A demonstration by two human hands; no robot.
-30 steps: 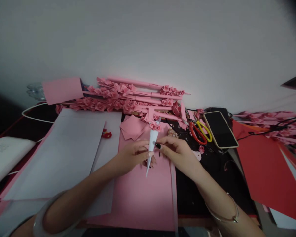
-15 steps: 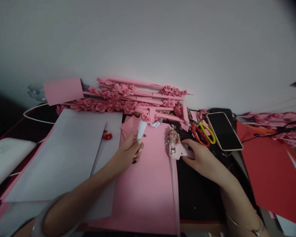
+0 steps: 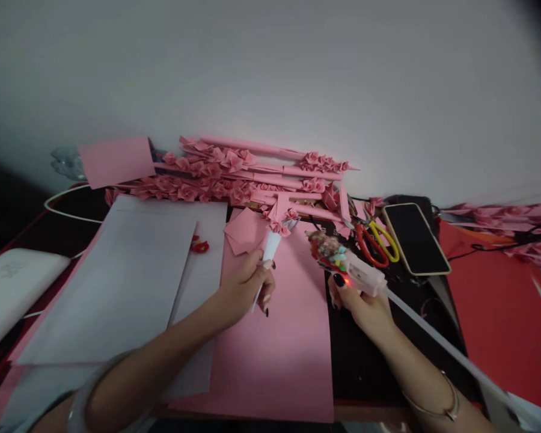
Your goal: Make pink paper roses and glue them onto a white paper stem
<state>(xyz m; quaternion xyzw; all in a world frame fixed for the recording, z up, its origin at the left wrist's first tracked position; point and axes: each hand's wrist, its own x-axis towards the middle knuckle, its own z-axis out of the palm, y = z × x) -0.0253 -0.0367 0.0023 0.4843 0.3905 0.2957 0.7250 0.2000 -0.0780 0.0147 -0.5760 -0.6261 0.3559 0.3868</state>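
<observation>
My left hand (image 3: 252, 282) is closed round a rolled white paper cone (image 3: 272, 245), its wide end pointing away from me. Small pink paper flowers (image 3: 277, 224) show right at that wide end; whether they are joined to it I cannot tell. In my right hand (image 3: 365, 307) is a pale hot glue gun (image 3: 363, 273), gripped by its handle, with a small red light glowing. Its front is crusted with coloured lumps and points left, toward the cone but apart from it. A long clear glue stick (image 3: 446, 343) sticks out of its back. Under my hands lies a pink sheet (image 3: 279, 361).
Pink paper flower stems (image 3: 234, 174) are piled along the wall. Scissors (image 3: 374, 243) with red and yellow handles lie beside a phone (image 3: 417, 239). White sheets (image 3: 103, 288) and a white box-shaped device (image 3: 20, 288) are at left, red sheets (image 3: 500, 313) at right.
My right hand has lifted the glue gun and turned it, so its nozzle now points left and the glue stick trails right. My left hand with the cone has shifted slightly right and nearer.
</observation>
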